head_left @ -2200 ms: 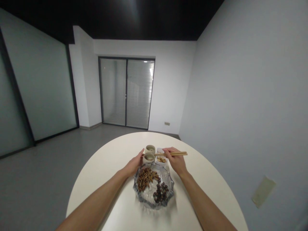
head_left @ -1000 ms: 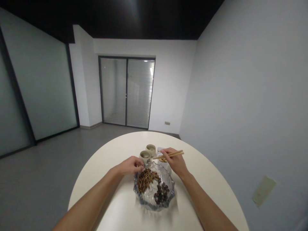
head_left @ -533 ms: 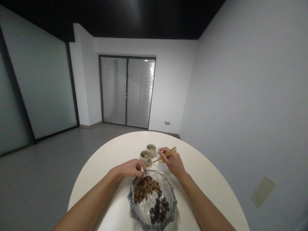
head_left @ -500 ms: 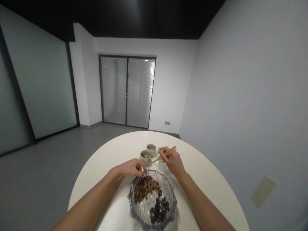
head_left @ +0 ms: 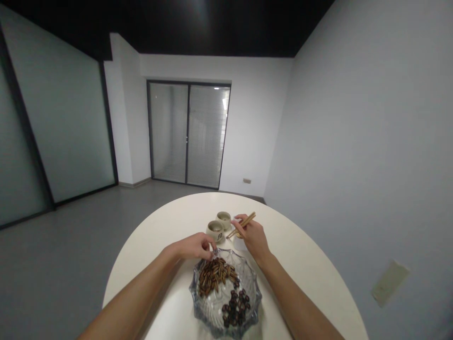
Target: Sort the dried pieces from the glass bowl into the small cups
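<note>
Round white table (head_left: 170,222) — glass bowl (head_left: 212,314), two ceramic cups (head_left: 215,231)

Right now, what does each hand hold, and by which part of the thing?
The right hand holds chopsticks near their middle. The left hand's fingers are at the rim of the glass bowl; whether they hold anything cannot be told.

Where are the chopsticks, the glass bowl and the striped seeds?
Chopsticks (head_left: 248,219): head view, on their free upper ends.
Glass bowl (head_left: 258,296): head view, on the right side of its scalloped rim.
Striped seeds (head_left: 213,278): head view, on the middle of the pile inside the bowl.
</note>
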Demonstrator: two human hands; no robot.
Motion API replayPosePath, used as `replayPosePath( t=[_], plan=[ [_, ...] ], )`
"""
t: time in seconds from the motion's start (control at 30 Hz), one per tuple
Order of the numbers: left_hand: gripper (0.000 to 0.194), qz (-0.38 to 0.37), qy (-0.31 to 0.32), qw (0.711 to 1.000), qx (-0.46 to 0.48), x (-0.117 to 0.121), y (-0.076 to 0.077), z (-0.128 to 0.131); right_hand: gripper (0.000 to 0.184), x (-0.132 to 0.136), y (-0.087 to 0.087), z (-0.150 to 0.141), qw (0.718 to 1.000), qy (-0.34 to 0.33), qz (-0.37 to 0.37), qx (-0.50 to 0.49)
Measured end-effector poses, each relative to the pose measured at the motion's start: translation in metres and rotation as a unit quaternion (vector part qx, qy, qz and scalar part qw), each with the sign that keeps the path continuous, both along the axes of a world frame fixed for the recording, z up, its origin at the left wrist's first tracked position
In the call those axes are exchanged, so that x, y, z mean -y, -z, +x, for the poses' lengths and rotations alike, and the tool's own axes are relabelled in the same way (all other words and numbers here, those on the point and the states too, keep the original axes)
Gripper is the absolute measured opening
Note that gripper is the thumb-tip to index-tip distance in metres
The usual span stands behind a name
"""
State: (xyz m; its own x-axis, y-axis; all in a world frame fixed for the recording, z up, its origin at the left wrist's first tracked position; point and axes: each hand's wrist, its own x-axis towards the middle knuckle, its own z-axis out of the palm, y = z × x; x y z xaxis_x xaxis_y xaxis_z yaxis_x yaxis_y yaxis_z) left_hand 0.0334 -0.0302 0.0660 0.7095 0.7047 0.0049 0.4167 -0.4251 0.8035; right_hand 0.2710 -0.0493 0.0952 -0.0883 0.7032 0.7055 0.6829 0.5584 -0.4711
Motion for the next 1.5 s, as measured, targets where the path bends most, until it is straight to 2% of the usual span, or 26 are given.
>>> replayPosePath(
  t=[0.37,0.93,1.07,1.33,1.5],
  plan=[
    [0.027,-0.01,-0.001,1.0,0.008,0.0001,-0.0023,0.0002,0.037,-0.0059,0.0024,-0.001,0.998,0.044,-0.013,-0.038],
    [0.029,-0.007,0.0,1.0,0.001,-0.0026,0.0007,-0.0002,0.042,-0.0053,-0.0022,-0.004,0.995,0.089,-0.049,-0.006],
    [0.029,-0.013,-0.001,1.0,0.001,-0.0007,-0.0002,0.0006,0.043,-0.0058,-0.0009,-0.0028,0.996,0.079,-0.048,-0.009],
    [0.025,0.039,-0.011,0.998,-0.037,0.0001,0.0024,0.0019,0.038,-0.007,0.0017,0.0008,0.996,0.074,-0.033,-0.021],
    [0.024,0.043,-0.009,0.998,-0.038,-0.0011,0.003,0.0016,0.039,-0.0087,0.0029,0.0021,0.993,0.112,-0.031,-0.005]
  ],
)
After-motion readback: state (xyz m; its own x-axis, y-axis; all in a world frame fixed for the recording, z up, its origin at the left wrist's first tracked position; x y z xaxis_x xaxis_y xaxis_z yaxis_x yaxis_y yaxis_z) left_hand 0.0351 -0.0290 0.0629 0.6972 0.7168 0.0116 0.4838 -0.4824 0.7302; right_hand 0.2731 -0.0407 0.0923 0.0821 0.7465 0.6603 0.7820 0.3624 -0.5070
